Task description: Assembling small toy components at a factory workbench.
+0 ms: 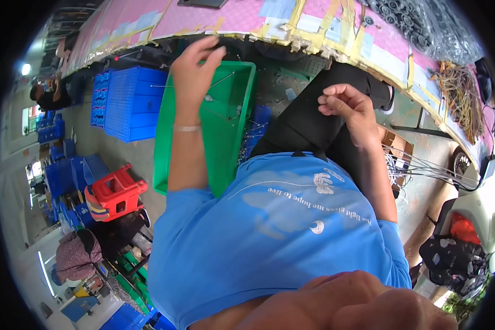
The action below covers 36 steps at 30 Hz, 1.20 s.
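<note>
Left hand [195, 70] hangs loosely open over the green bin [219, 147], which lies below it on the left — long axis running back from the counter [237, 14]. Right hand [351, 110] is farther off, fingertips pinched together — whether around something thin, I cannot tell.

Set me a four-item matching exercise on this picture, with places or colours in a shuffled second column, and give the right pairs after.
Column one
1. Left hand
2. Right hand
3. Stool
4. Heap of thin wires

Column two
A. On the pink-covered table, toward the picture's right edge
B. Seen against the black trousers
C. Seen partly in front of the green bin
D. Red

Right pairs: 1-C, 2-B, 3-D, 4-A.
</note>
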Available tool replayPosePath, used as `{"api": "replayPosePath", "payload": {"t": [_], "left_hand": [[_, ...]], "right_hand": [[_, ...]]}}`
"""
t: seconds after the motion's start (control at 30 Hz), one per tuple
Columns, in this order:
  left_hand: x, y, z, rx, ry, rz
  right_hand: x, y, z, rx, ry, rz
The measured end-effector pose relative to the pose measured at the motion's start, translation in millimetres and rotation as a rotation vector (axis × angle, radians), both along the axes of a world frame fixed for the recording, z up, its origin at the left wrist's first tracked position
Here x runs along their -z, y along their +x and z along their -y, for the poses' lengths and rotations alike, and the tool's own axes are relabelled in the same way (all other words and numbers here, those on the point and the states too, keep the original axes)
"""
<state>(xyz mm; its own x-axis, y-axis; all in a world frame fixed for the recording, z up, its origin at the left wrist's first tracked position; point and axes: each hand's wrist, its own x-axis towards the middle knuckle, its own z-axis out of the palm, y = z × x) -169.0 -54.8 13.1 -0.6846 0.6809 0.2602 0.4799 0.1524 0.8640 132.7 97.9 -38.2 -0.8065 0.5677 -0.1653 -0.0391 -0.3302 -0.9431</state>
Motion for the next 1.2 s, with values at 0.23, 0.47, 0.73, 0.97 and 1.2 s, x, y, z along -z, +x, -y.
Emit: {"api": "replayPosePath", "payload": {"t": [0.23, 0.47, 0.73, 0.97, 1.2], "left_hand": [[17, -37, -173, 0.014, -0.137, -0.509], [1, -12, -200, 0.086, -0.27, -0.641], [1, 8, -188, 0.135, -0.186, -0.606], [-2, 21, -188, 0.184, -0.164, -0.635], [6, 4, -177, 0.157, 0.062, -0.529]], "right_hand": [[-17, 29, -21, 0.06, 0.05, 0.09], [-56, 74, -89, 0.747, 0.773, 0.563], [-33, 62, -138, 0.94, 1.305, 0.923], [-52, 14, -64, 0.543, 0.974, 0.493], [-33, 39, -47, 0.452, 0.504, 0.255]]}}
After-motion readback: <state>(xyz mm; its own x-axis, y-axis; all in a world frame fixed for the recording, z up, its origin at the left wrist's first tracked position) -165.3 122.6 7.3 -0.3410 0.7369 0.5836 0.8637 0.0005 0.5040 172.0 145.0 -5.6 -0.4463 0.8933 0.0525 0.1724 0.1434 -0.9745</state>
